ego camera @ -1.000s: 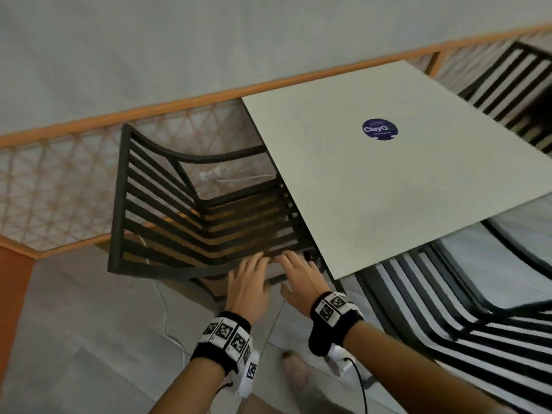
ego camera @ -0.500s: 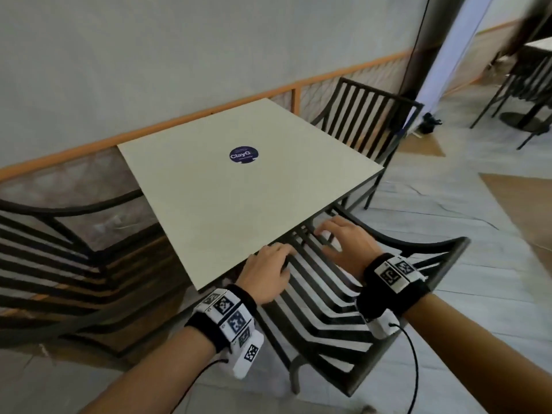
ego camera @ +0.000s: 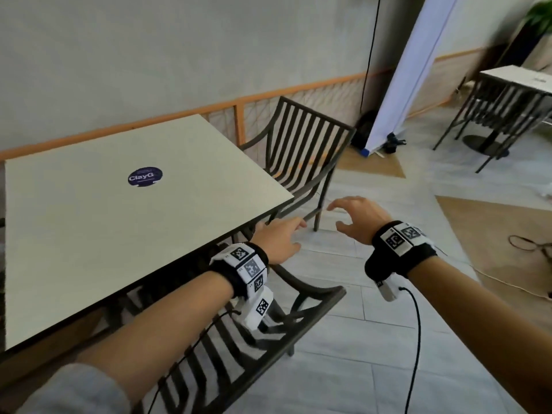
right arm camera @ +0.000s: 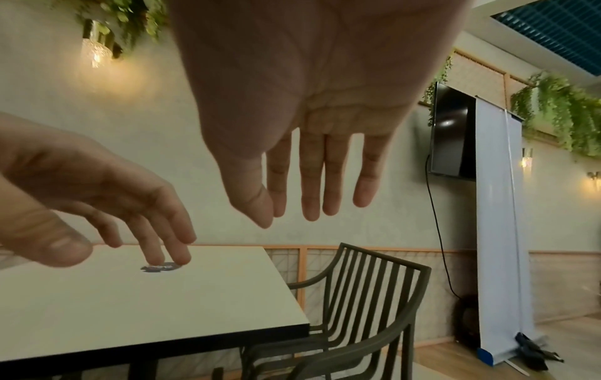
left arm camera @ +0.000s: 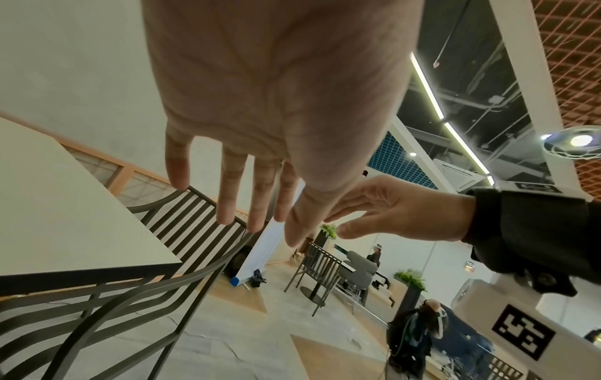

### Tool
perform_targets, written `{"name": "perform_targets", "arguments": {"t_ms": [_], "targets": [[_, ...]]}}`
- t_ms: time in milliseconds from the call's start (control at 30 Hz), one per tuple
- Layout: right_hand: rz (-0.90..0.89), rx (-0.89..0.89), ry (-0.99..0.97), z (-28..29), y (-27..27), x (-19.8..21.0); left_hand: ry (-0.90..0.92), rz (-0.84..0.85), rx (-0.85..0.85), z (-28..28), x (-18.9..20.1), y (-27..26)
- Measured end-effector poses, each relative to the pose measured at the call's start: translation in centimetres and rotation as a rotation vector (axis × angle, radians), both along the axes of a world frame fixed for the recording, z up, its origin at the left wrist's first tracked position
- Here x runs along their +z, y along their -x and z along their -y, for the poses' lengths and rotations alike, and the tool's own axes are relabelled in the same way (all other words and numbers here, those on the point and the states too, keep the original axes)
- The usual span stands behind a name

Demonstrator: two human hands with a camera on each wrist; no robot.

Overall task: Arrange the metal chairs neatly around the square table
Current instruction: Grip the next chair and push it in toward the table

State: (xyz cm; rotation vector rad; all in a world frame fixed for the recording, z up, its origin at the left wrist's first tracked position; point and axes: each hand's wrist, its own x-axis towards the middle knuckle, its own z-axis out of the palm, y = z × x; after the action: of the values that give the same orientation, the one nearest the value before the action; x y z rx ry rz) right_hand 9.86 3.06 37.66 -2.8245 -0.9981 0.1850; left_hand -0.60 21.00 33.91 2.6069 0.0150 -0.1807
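Note:
The square cream table (ego camera: 119, 228) carries a round blue sticker. A dark slatted metal chair (ego camera: 268, 333) stands tucked at its near side, under my forearms. A second metal chair (ego camera: 301, 144) stands at the table's right side, facing it. My left hand (ego camera: 280, 234) hovers just off the table's near right corner, fingers spread and empty. My right hand (ego camera: 355, 219) hangs in the air beside it, fingers loosely bent, holding nothing. The left wrist view shows my left hand (left arm camera: 247, 180) with bare straight fingers; the right wrist view shows my right hand (right arm camera: 309, 167) equally empty above the second chair (right arm camera: 367, 290).
A white roll-up banner (ego camera: 397, 70) stands against the wall at the back right, a black bag (ego camera: 363, 130) at its foot. Another table with chairs (ego camera: 507, 94) stands far right. Cables (ego camera: 531, 243) lie on the floor to the right. An orange-railed panel (ego camera: 298, 94) runs behind the table.
Both hands have left the near chair's slatted back and risen into the air, moving right. The view has swung right, bringing the chair at the table's right side into sight.

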Motion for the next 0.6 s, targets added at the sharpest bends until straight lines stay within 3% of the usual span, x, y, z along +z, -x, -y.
{"name": "perform_targets", "arguments": {"t_ms": [200,600], "targets": [[-0.018,0.073,0.004,1.8,-11.5,-2.4,0.020,-0.017,0.130,3.2,-2.6,-10.7],[-0.083,0.245,0.133,-0.2,-33.6,-9.9,0.272,-0.215,0.416,5.8,-13.0,-31.2]]}}
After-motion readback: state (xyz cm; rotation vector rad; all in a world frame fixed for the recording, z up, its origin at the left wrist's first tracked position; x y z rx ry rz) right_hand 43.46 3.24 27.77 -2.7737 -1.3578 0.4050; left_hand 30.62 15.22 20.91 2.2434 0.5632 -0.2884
